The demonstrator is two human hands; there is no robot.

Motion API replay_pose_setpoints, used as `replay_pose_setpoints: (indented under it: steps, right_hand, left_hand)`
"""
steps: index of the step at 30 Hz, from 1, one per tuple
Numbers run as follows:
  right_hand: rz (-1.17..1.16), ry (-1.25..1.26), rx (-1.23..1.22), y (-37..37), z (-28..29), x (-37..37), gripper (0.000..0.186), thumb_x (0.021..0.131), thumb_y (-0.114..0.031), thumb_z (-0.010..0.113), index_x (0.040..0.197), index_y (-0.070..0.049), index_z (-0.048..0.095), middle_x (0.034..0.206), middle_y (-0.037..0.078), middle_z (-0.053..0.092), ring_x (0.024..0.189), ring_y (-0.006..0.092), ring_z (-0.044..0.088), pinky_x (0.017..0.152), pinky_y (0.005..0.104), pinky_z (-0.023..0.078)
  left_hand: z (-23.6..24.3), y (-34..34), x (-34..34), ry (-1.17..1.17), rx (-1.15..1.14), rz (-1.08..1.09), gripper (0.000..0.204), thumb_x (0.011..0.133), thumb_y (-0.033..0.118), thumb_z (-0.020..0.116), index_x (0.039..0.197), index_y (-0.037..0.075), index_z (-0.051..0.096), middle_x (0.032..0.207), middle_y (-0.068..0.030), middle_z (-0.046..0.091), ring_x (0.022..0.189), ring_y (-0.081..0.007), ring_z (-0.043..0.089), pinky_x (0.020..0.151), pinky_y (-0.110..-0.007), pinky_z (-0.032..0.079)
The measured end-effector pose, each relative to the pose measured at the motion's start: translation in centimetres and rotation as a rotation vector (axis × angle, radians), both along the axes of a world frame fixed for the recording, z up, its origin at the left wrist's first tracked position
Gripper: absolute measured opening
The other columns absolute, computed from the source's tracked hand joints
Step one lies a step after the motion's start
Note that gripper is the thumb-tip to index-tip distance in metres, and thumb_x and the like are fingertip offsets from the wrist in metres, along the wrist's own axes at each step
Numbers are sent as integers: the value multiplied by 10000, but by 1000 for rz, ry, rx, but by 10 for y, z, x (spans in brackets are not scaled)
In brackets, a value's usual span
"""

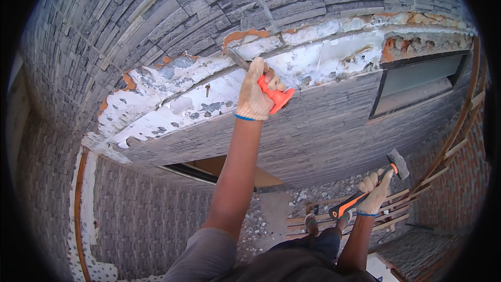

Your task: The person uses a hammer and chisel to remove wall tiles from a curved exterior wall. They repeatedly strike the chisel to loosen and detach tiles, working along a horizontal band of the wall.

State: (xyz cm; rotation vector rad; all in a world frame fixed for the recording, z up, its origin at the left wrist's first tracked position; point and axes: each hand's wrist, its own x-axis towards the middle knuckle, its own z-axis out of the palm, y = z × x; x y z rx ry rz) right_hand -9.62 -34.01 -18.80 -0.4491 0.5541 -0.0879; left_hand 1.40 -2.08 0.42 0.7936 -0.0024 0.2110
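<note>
My left hand (252, 96), in a pale work glove with a blue cuff, is closed round a chisel (282, 100) with an orange hand guard. The chisel's flat metal blade points up and left, its tip at the upper edge of the stripped white band (323, 57), just under the grey stone cladding (209, 15). Low on the right, my gloved right hand (373, 194) grips a hammer (343, 207) with a black and orange handle. Its metal head is up beyond the hand, apart from the chisel and the wall.
A dark-framed window (417, 86) is at the right, another opening (209, 169) below my left arm. My feet stand on wooden slats (297, 228) above rubble-strewn ground (255, 230). A wooden ladder (453, 151) leans at the right. A screw-like piece (207, 90) protrudes from the white band.
</note>
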Motion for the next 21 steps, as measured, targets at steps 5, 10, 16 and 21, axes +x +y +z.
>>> replay_pose_setpoints:
  steps: [5, 10, 16, 21]
  right_hand:
    - [-145, -34, -115, 16, 19, 2, 397, 1081, -514, 456, 881, -174, 488, 636, -62, 281, 474, 53, 219, 412, 222, 213]
    - [207, -121, 356, 148, 95, -2, 275, 1057, -347, 436, 865, -151, 453, 645, -40, 322, 480, 92, 270, 460, 293, 257]
    - [442, -302, 186, 146, 98, 17, 322, 1064, -349, 435, 812, -149, 426, 598, -44, 332, 448, 75, 275, 435, 279, 241]
    - [190, -277, 345, 145, 78, 15, 282, 1036, -280, 427, 783, -160, 397, 574, -47, 291, 433, 72, 259, 419, 285, 232]
  left_hand:
    - [0, -3, 5, -29, -34, 2, 270, 951, 334, 734, 841, 146, 576, 675, 18, 428, 602, -140, 400, 617, -330, 393]
    - [-3, -5, 10, -86, -35, -19, 272, 960, 334, 731, 843, 139, 581, 661, 29, 415, 587, -118, 387, 613, -315, 396]
    - [6, 0, -1, -10, -7, -27, 285, 985, 332, 698, 856, 117, 563, 667, 30, 403, 581, -129, 380, 600, -300, 385]
    - [5, -6, 6, -59, -33, -27, 273, 990, 303, 690, 845, 121, 547, 668, 24, 393, 594, -134, 382, 611, -306, 384]
